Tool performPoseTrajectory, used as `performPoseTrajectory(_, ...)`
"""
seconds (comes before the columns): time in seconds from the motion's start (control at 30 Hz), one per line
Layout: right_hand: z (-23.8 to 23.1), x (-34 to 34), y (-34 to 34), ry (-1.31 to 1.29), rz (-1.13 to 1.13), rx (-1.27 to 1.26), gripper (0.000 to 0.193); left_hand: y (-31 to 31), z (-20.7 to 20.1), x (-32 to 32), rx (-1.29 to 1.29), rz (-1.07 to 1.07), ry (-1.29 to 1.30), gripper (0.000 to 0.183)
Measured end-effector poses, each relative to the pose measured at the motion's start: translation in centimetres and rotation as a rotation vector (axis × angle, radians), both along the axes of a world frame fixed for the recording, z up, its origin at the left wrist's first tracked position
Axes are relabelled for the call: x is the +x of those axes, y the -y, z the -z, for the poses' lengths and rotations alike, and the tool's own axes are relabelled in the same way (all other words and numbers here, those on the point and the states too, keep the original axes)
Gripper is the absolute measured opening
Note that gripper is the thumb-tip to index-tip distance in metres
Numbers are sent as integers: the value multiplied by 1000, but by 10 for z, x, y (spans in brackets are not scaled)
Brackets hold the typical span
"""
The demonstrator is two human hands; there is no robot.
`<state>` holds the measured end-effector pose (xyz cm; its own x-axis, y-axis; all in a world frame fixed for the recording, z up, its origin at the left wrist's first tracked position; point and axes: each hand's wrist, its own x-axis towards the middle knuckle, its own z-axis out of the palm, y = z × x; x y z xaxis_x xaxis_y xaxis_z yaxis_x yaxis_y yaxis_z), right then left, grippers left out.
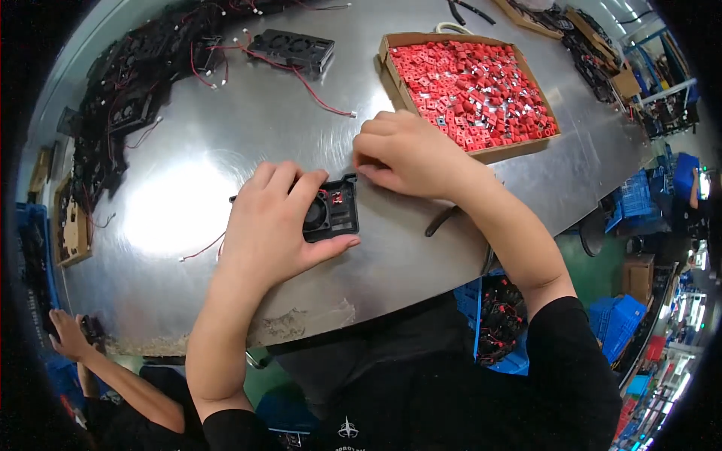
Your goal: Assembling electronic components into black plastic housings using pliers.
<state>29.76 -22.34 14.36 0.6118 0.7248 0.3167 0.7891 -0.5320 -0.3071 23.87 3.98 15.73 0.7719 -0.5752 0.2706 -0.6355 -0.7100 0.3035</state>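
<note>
My left hand (269, 214) lies over a black plastic fan housing (346, 216) on the metal table, its fingers and thumb gripping it and hiding its left part. Inside the housing shows part of a round black fan (316, 215), with a small red connector piece (338, 198) beside it. A thin red wire (201, 252) trails out to the left of my hand. My right hand (398, 155) is just beyond the housing's right corner, apart from it. Its fingers are curled closed toward the thumb; whatever they hold is hidden.
A shallow cardboard box (520, 150) full of small red connector pieces stands beyond my right hand. A wired fan housing (292, 49) lies at the back, with more piled at the far left. A dark curved handle (441, 221) lies near my right forearm. Another person's hand (69, 337) works at lower left.
</note>
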Motion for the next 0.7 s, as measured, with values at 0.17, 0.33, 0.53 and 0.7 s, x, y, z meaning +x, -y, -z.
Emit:
performPoseTrajectory(0.17,-10,8,9,-19,63,74,12,-1,-1,1,9,-3,-5,73)
performPoseTrajectory(0.33,1,5,7,-106,7,41,10,0,1,0,6,-10,4,73)
performPoseTrajectory(0.53,-3,-1,0,-121,45,22,11,-1,4,-1,9,-26,22,74)
performPoseTrajectory(0.7,-22,-23,-19,16,13,286,15,1,7,-5,-10,-79,22,73)
